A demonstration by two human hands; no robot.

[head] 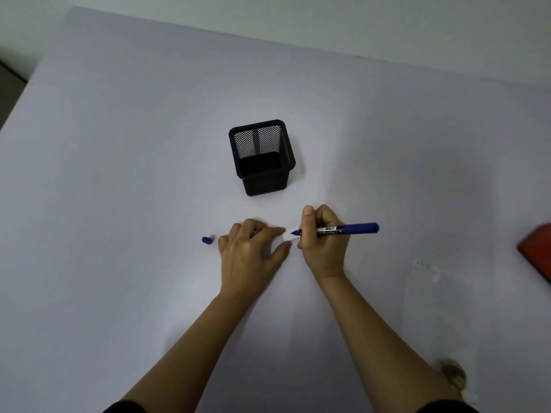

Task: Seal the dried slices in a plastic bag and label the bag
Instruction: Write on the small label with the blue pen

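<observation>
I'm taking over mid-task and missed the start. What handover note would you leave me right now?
Left hand holds a small white label down on the table.
Right hand grips the blue marker, tip at the label.
Marker cap lies left of the left hand; black mesh pen cup stands behind, empty.
Done: marker uncapped, label positioned; no writing legible.
Left: write the label, stick it on the bag, recap. Blurred brownish pieces at lower right may be the bagged slices; sealing cannot be judged.

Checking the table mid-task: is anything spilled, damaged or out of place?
Nothing stands out. The blue cap lies loose beside the left hand, only because the right hand holds the uncapped marker on the label.
</observation>
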